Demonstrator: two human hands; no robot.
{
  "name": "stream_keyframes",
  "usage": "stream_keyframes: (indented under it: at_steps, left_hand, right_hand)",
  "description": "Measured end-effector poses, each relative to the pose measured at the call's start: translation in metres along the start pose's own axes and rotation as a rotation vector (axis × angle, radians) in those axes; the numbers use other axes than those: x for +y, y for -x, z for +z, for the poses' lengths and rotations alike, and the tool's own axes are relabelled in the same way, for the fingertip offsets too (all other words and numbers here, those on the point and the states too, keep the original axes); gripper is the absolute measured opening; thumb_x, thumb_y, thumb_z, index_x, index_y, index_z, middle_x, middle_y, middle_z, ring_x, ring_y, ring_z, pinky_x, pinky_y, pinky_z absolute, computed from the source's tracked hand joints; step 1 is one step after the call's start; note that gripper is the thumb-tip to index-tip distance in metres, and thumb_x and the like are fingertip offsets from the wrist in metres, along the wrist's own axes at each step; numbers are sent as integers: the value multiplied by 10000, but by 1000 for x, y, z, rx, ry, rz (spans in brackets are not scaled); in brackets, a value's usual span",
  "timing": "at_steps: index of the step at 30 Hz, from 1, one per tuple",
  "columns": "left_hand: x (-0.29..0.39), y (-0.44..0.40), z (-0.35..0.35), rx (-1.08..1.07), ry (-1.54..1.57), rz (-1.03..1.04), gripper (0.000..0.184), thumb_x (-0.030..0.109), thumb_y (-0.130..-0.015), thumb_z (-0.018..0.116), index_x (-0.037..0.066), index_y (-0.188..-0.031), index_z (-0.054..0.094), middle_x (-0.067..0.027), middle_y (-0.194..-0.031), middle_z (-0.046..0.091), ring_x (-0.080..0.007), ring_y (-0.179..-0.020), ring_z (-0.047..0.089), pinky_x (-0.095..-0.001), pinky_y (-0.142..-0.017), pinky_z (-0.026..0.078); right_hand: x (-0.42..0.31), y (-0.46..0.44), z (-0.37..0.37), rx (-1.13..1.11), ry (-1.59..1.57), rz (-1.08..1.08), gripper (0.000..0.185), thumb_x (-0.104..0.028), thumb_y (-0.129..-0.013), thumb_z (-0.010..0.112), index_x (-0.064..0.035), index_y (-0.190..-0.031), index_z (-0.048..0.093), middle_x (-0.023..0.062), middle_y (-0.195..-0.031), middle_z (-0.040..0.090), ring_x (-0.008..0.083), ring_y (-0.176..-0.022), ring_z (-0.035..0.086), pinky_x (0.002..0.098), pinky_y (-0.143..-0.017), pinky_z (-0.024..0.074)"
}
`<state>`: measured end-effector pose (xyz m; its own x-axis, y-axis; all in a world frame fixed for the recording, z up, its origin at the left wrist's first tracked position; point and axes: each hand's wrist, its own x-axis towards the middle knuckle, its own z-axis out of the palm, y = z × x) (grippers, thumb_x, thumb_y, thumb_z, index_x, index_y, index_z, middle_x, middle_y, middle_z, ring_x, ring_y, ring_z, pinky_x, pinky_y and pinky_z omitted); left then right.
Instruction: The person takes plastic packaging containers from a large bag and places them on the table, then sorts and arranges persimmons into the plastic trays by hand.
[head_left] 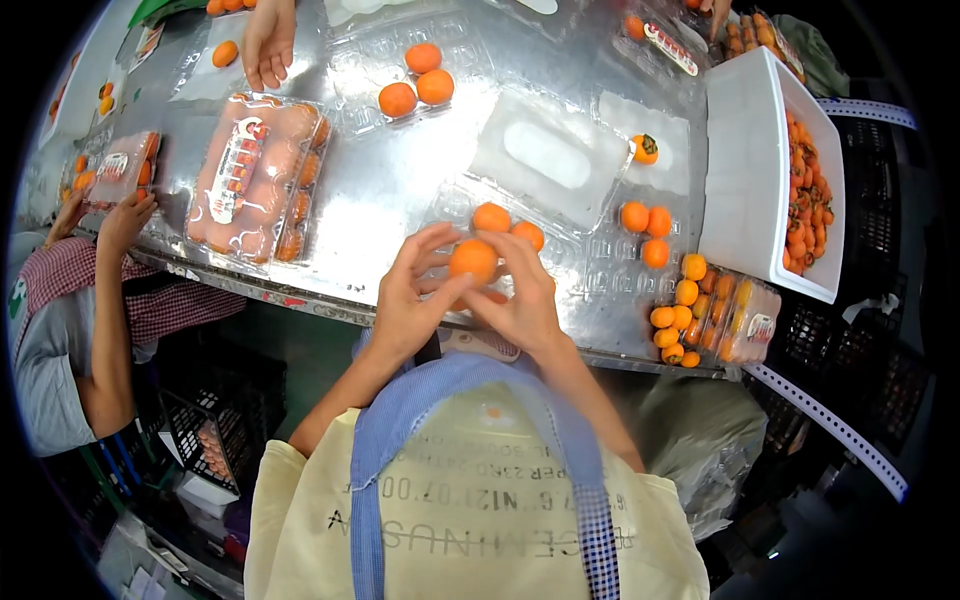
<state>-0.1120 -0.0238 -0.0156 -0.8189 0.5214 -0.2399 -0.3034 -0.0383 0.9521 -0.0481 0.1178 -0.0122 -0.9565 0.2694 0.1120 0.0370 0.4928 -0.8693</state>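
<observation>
Between my two hands, near the front edge of the metal table, is an orange persimmon (473, 261). My left hand (412, 287) has its fingers curved round the fruit's left side, thumb beneath it. On the other side my right hand (524, 302) touches the fruit with its fingertips. Just beyond my fingers, another persimmon (491, 217) and a third persimmon (528, 235) rest in a clear plastic tray. Further right, a clear moulded tray (600, 263) has persimmons (634, 216) in it.
Packed clear boxes (265, 180) stand at the left, with a co-worker's hands (125, 222) beyond them. Another person's hand (268, 45) reaches in from the far side. Right are a white foam box (745, 170) of persimmons and a fruit-filled clamshell (745, 320) at the table edge.
</observation>
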Motion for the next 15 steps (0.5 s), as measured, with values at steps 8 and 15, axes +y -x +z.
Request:
stream_keyframes:
  at_steps: [8,15]
  left_hand:
    - [-22,-11,-35,65,58,-105,367,180,-922,516,27,-1248,446,-149,-1214,514,-179,-1013,550,-295,-776,514]
    - [-7,-13,-23,-180,336,-127,452,135,-889,566,34,-1297,401,-168,-1233,502,-217,-1102,527,-322,-904,447]
  right_hand:
    - [14,-9,-3,98,-41,21,593,-92,-654,776,-22,-1176,504,131,-1103,572,231,-915,600,302,-747,514]
    - [10,-14,3,52,-76,-72,598,-80,-634,773,-27,-1171,517,115,-1115,579,253,-977,572,328,-794,479]
